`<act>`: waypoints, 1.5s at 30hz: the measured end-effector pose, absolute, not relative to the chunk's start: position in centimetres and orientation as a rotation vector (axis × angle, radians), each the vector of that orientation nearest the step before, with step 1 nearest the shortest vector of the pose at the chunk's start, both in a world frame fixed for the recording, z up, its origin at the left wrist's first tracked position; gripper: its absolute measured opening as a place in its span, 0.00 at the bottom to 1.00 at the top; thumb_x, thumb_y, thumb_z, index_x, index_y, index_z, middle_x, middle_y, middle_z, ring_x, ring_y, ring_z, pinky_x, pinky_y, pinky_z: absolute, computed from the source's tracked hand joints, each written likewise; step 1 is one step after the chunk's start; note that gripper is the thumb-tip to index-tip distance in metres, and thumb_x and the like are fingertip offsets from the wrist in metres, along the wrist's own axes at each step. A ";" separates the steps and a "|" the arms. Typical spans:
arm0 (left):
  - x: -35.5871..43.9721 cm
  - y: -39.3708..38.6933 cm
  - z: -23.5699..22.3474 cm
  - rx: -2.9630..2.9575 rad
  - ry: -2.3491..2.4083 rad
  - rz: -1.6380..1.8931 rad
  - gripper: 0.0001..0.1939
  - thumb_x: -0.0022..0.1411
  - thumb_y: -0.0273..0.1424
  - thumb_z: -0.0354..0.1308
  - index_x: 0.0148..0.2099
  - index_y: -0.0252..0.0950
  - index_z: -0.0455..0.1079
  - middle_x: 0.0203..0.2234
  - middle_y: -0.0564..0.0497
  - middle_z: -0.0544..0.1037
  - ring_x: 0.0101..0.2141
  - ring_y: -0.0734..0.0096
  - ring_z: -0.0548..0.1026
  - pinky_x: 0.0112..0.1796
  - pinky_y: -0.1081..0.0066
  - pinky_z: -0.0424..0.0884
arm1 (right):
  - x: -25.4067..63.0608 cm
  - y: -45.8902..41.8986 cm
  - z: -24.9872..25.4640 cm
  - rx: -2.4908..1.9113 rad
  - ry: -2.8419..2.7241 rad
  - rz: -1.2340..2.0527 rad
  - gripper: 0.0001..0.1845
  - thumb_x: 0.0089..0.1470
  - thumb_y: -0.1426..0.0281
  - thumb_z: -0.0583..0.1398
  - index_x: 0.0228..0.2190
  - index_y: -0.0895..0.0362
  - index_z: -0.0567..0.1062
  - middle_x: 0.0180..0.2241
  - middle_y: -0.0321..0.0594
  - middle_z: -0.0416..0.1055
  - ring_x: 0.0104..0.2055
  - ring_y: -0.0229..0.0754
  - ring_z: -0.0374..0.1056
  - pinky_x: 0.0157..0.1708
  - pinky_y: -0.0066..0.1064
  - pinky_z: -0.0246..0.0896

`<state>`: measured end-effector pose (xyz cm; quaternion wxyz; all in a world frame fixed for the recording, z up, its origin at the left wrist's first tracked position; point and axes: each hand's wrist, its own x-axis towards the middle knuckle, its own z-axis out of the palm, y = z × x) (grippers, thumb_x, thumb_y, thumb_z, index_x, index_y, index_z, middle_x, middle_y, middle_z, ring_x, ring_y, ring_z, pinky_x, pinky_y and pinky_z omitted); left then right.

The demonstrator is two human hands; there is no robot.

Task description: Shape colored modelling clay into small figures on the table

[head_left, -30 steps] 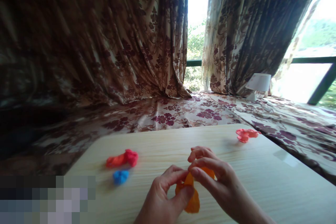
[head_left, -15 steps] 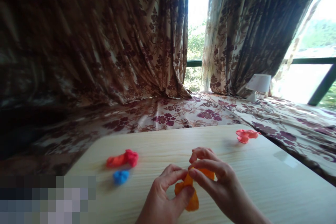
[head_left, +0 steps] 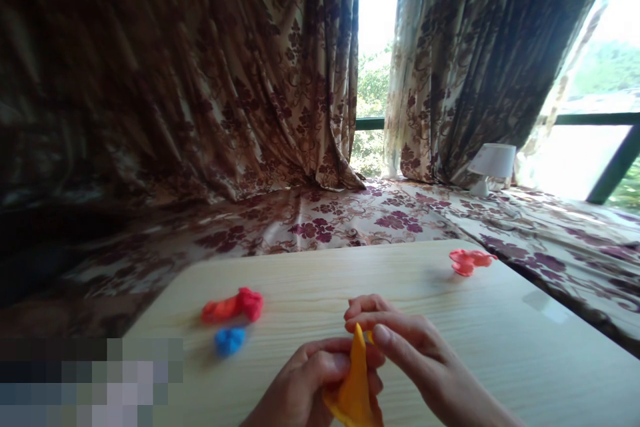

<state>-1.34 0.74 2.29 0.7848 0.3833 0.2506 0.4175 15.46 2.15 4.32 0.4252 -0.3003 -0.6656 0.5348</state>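
Both my hands meet low in the middle of the view over a pale wooden table (head_left: pixel 450 320). My left hand (head_left: pixel 300 387) is closed around an orange balloon (head_left: pixel 354 383) that stands up between my fingers. My right hand (head_left: pixel 410 353) pinches the top of the same orange balloon with thumb and forefinger. To the left lie a red and orange balloon (head_left: pixel 233 305) and a small blue balloon (head_left: pixel 230 339). A pink-red balloon (head_left: pixel 469 260) rests near the table's far right edge.
Behind the table spreads a floral cloth (head_left: pixel 350 213) under heavy patterned curtains (head_left: pixel 200 80). A small white lamp (head_left: pixel 491 165) stands on the cloth at the right, by a bright window. A blurred patch covers the lower left corner.
My hands have moved lower and closer to me. The orange balloon is now pulled upright between them, where it lay crumpled under my fingers before.
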 end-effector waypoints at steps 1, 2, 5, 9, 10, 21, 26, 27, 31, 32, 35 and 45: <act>-1.3 0.8 2.3 0.840 0.518 0.892 0.13 0.52 0.29 0.56 0.36 0.27 0.76 0.27 0.44 0.77 0.29 0.69 0.72 0.34 0.71 0.66 | 15.4 2.1 4.3 -0.731 -1.655 1.360 0.16 0.58 0.58 0.55 0.31 0.54 0.78 0.45 0.44 0.65 0.54 0.50 0.59 0.39 0.29 0.66; -1.3 0.9 2.3 0.850 0.500 0.883 0.12 0.53 0.29 0.55 0.35 0.27 0.76 0.27 0.45 0.77 0.29 0.69 0.72 0.33 0.71 0.66 | 15.3 2.1 4.3 -0.712 -1.642 1.376 0.15 0.57 0.58 0.56 0.31 0.54 0.78 0.45 0.44 0.65 0.54 0.51 0.59 0.40 0.31 0.66; -1.3 0.9 2.3 0.853 0.462 0.869 0.12 0.55 0.30 0.55 0.34 0.26 0.76 0.26 0.44 0.76 0.28 0.70 0.72 0.33 0.70 0.66 | 15.3 2.2 4.3 -0.680 -1.602 1.386 0.12 0.54 0.59 0.60 0.32 0.54 0.78 0.42 0.43 0.66 0.52 0.50 0.61 0.46 0.35 0.64; -1.4 0.7 2.1 0.794 0.457 0.878 0.12 0.57 0.30 0.56 0.39 0.27 0.75 0.28 0.42 0.78 0.29 0.68 0.73 0.34 0.71 0.65 | 15.2 2.3 4.2 -0.660 -1.604 1.341 0.10 0.52 0.60 0.62 0.32 0.53 0.78 0.39 0.42 0.68 0.52 0.50 0.61 0.50 0.39 0.61; -1.4 0.6 2.1 0.778 0.459 0.883 0.12 0.58 0.30 0.56 0.39 0.27 0.76 0.28 0.42 0.79 0.30 0.68 0.74 0.34 0.71 0.65 | 15.2 2.3 4.2 -0.655 -1.607 1.318 0.09 0.52 0.61 0.62 0.31 0.53 0.78 0.38 0.42 0.68 0.52 0.50 0.61 0.51 0.40 0.61; -1.1 0.2 2.2 0.750 0.548 0.977 0.12 0.54 0.31 0.62 0.42 0.35 0.77 0.31 0.46 0.80 0.33 0.69 0.75 0.38 0.71 0.65 | 15.3 2.5 4.1 -0.740 -1.629 1.227 0.09 0.55 0.63 0.60 0.33 0.53 0.79 0.38 0.40 0.68 0.45 0.44 0.65 0.45 0.31 0.63; -1.0 0.1 2.7 0.811 0.657 0.972 0.17 0.50 0.34 0.65 0.44 0.37 0.77 0.38 0.45 0.80 0.40 0.58 0.75 0.43 0.65 0.64 | 15.6 2.6 4.1 -0.681 -1.654 1.223 0.09 0.52 0.63 0.63 0.34 0.53 0.78 0.40 0.41 0.68 0.46 0.44 0.64 0.44 0.30 0.62; -1.0 0.2 2.7 0.823 0.663 0.969 0.18 0.50 0.35 0.65 0.44 0.37 0.77 0.39 0.45 0.80 0.42 0.57 0.74 0.44 0.64 0.64 | 15.6 2.7 4.1 -0.677 -1.660 1.215 0.08 0.52 0.63 0.63 0.34 0.53 0.78 0.40 0.41 0.68 0.46 0.43 0.64 0.44 0.31 0.62; -0.9 0.2 2.7 0.855 0.696 0.976 0.18 0.49 0.36 0.66 0.44 0.38 0.77 0.39 0.45 0.80 0.45 0.54 0.73 0.48 0.61 0.61 | 15.4 2.7 4.1 -0.686 -1.698 1.164 0.07 0.54 0.65 0.61 0.30 0.55 0.77 0.37 0.41 0.68 0.44 0.43 0.65 0.45 0.32 0.62; -0.9 0.2 2.8 0.859 0.703 0.979 0.17 0.49 0.36 0.66 0.44 0.38 0.77 0.38 0.45 0.80 0.45 0.55 0.73 0.49 0.61 0.61 | 15.3 2.5 4.0 -0.693 -1.703 1.144 0.07 0.54 0.66 0.61 0.29 0.55 0.77 0.37 0.41 0.68 0.44 0.43 0.65 0.45 0.32 0.61; -0.9 0.1 3.1 0.881 0.707 0.994 0.16 0.51 0.35 0.65 0.43 0.38 0.77 0.37 0.46 0.80 0.43 0.57 0.74 0.49 0.62 0.61 | 15.1 2.2 3.5 -0.734 -1.724 1.099 0.08 0.55 0.65 0.60 0.29 0.55 0.77 0.36 0.40 0.69 0.44 0.43 0.65 0.46 0.33 0.62; -1.5 2.1 0.3 1.144 1.092 1.186 0.19 0.49 0.42 0.64 0.42 0.36 0.75 0.32 0.49 0.78 0.34 0.66 0.73 0.35 0.71 0.67 | 19.4 12.9 8.5 -1.318 -1.746 0.491 0.39 0.55 0.64 0.55 0.62 0.63 0.48 0.30 0.42 0.76 0.27 0.41 0.66 0.32 0.34 0.61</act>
